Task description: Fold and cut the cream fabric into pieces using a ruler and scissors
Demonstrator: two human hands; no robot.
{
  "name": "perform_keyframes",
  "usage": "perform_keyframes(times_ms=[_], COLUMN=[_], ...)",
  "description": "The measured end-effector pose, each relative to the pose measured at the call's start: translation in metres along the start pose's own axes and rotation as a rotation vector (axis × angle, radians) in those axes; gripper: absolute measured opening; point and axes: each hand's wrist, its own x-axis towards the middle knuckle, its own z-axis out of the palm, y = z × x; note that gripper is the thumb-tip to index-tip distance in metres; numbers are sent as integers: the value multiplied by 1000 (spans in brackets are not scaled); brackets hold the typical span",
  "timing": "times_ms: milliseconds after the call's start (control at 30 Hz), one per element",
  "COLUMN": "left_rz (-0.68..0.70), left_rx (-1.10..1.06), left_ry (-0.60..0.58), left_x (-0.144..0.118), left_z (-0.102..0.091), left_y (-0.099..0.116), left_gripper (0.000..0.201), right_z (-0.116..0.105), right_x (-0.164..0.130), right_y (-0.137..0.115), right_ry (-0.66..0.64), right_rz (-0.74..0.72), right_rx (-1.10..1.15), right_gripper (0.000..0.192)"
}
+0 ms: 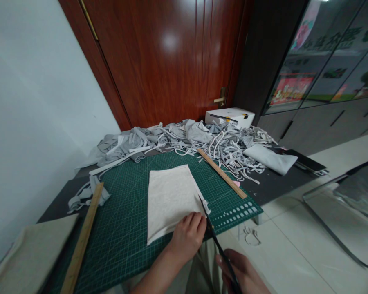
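Observation:
A cream piece of fabric (171,200) lies flat on a green cutting mat (122,228). My left hand (190,233) has its fingers curled on the fabric's near right corner, gripping it. Black-handled scissors (215,237) are in my right hand (243,272), which is closed round the handles at the bottom of the view. Their blades lie along the fabric's right edge, where a narrow strip (205,204) hangs partly loose. The fingertips of my left hand are right beside the blades.
Wooden rulers lie left (82,241) and right (222,173) of the fabric. Behind is a heap of grey fabric scraps (199,132), with a white box (230,116). Folded beige fabric (33,253) sits at the left; a dark flat device (305,160) lies at the right. A chair (313,212) stands beyond.

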Motion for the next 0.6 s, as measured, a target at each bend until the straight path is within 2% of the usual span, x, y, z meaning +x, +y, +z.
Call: perform_keyframes(times_ms=[367,600], left_rz=[5,3], left_rx=[0,6], left_ry=[-2,-19], left_x=[-2,-1], left_z=[3,2], left_y=[-1,0], left_gripper=[24,24], right_z=[-1,11], right_x=[-2,0], right_y=[-4,2], right_ry=[-84,-46], right_rz=[-94,-53], right_rx=[-53,7], right_gripper=[48,53])
